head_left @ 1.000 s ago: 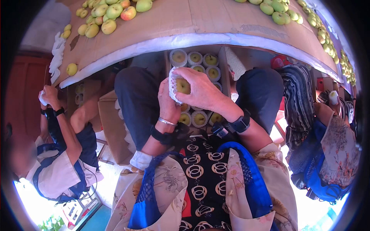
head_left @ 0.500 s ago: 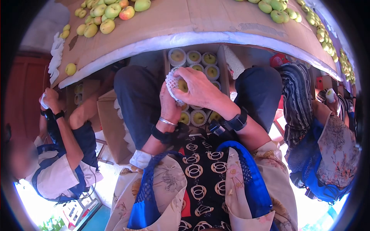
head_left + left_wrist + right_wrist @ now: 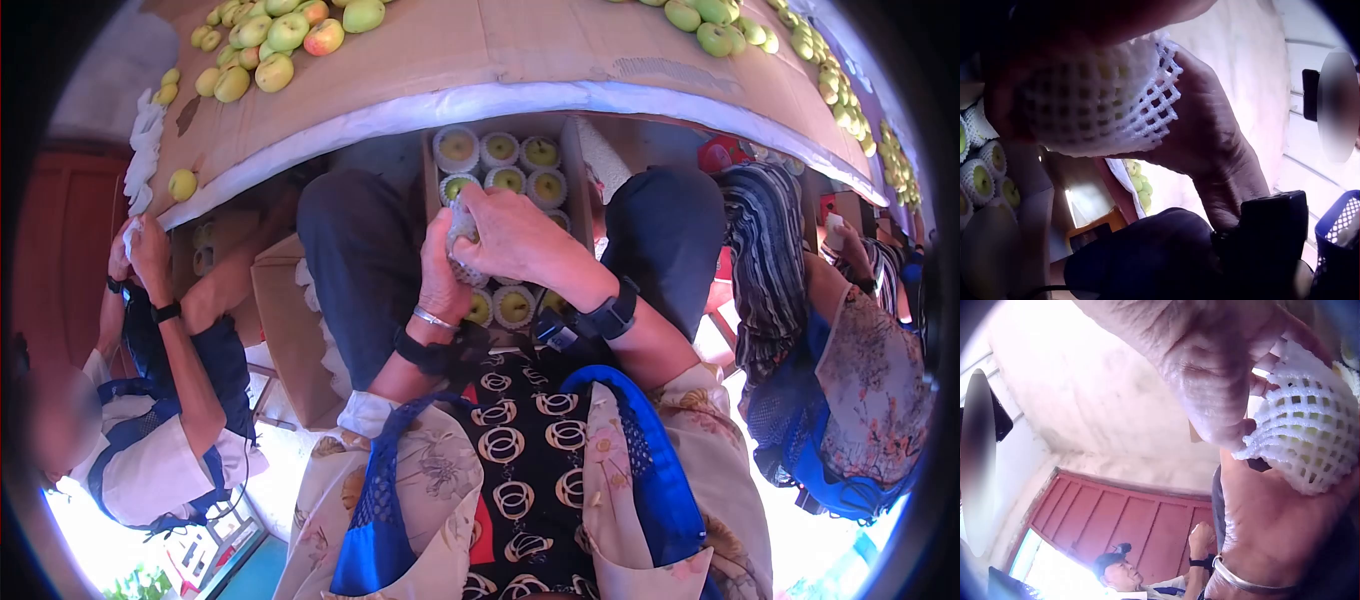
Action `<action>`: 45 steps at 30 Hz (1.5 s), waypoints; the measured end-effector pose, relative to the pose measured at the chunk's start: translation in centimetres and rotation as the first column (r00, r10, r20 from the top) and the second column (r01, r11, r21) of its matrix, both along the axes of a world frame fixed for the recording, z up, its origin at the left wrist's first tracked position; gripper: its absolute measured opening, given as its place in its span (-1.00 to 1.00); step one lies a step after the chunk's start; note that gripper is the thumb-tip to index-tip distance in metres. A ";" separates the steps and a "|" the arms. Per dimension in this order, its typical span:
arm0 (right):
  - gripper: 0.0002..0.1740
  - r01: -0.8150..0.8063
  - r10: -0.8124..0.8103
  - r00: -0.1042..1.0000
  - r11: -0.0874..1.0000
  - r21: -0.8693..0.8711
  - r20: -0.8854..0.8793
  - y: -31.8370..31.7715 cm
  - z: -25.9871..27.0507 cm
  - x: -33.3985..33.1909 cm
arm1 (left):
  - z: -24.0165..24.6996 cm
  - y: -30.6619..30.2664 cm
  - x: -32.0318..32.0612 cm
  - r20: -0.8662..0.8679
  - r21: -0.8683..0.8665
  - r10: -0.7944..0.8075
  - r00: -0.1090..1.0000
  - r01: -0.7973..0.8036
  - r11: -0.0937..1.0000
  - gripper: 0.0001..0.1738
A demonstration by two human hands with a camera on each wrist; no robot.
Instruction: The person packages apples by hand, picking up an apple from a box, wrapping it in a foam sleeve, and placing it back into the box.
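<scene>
In front of the lap my left hand (image 3: 441, 272) cups a greenish apple in a white foam net (image 3: 1316, 434), fingers wrapped round its side. The net's cut edge (image 3: 1163, 103) flares beyond the fruit in the left wrist view. My right hand (image 3: 525, 238) reaches across from the other side, its thumb and fingertips pinching the net at its open end. The apple is mostly hidden by the net and both hands in the head view. Below them stands a cardboard box (image 3: 577, 165) with rows of apples in foam nets (image 3: 503, 150).
A cardboard-covered table (image 3: 480, 50) with a white padded edge lies ahead, bearing piles of loose apples (image 3: 285, 32). One yellow apple (image 3: 182, 184) sits near its left edge. Another open carton (image 3: 290, 330) stands beside my left knee. People sit close on both sides.
The netted apple has turned and come slightly lower, so the net now covers the fruit's face that showed before. The right hand has shifted with it, now over the net's end.
</scene>
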State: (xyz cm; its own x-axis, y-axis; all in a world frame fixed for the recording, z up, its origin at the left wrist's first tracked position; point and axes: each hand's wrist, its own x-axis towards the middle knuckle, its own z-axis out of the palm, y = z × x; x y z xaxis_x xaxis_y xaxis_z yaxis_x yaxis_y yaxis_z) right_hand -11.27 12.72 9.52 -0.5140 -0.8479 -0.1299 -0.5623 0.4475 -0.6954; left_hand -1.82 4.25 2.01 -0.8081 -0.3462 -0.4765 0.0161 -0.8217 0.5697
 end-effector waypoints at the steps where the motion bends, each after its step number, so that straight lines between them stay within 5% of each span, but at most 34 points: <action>1: -0.57 -0.005 0.005 1.000 1.000 0.015 0.001 0.0 0.2 0.0 | -0.9 -0.2 0.1 0.020 -0.044 -0.008 1.000 0.009 0.999 -0.53; 7: -0.60 -0.033 0.041 0.998 0.984 -0.176 0.039 0.6 -0.1 -1.2 | 1.0 -0.4 -0.1 -0.048 0.020 0.019 0.999 -0.018 1.000 -0.57; 19: -0.86 0.096 0.100 0.868 0.927 -0.363 0.486 1.1 -0.2 -3.8 | 4.9 -2.6 0.3 -0.323 0.253 0.071 0.944 0.014 0.967 -0.31; 22: -0.84 0.055 0.113 0.896 0.932 -0.359 0.429 1.1 -0.3 -3.6 | 5.0 -3.2 0.6 -0.384 0.447 0.075 0.920 0.115 0.887 -0.32; 31: -0.72 0.019 0.004 0.999 0.887 -0.462 0.047 0.1 -1.5 -1.4 | 4.5 -3.8 0.3 -0.072 0.342 0.151 0.986 -0.117 0.932 -0.44; 45: -0.63 -0.092 0.104 0.995 0.903 -0.420 0.005 0.0 -0.4 -1.7 | 3.9 -4.3 0.4 0.033 0.251 0.133 0.991 -0.137 0.958 -0.44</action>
State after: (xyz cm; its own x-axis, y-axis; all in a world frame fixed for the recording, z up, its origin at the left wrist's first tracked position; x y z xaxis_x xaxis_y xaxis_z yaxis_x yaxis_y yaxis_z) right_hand -12.98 12.72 9.09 -0.4268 -0.8730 0.2361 -0.5672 0.0551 -0.8218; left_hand -1.42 -0.06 5.91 -0.7539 -0.3184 -0.5747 0.1296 -0.9296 0.3451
